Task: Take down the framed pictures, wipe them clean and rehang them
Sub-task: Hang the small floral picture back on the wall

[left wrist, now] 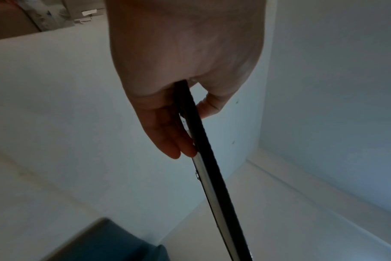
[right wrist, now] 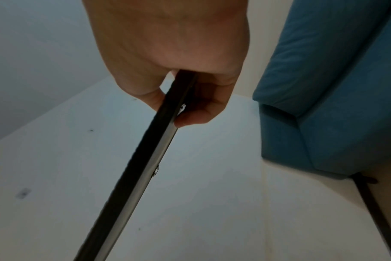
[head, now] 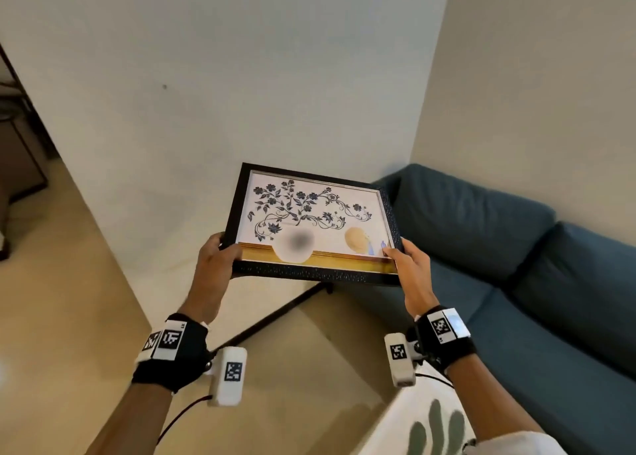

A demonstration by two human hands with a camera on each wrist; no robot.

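Observation:
A black-framed picture (head: pixel 311 213) with blue flower vines on white is held off the wall, tilted face up in front of me. My left hand (head: pixel 220 253) grips its near left corner, thumb on top and fingers underneath. My right hand (head: pixel 404 258) grips the near right corner the same way. In the left wrist view the frame's edge (left wrist: pixel 209 169) runs between thumb and fingers of my left hand (left wrist: pixel 185 113). The right wrist view shows the frame's edge (right wrist: pixel 141 167) pinched by my right hand (right wrist: pixel 179 98). A small nail (head: pixel 164 86) sticks in the white wall (head: pixel 241 59) above.
A blue sofa (head: pixel 516 248) stands along the right wall, its arm just behind the frame. A dark thin leg or bar (head: pixel 275 312) crosses the beige floor (head: pixel 69 282) below the frame. Dark furniture (head: pixel 17 151) stands at the far left.

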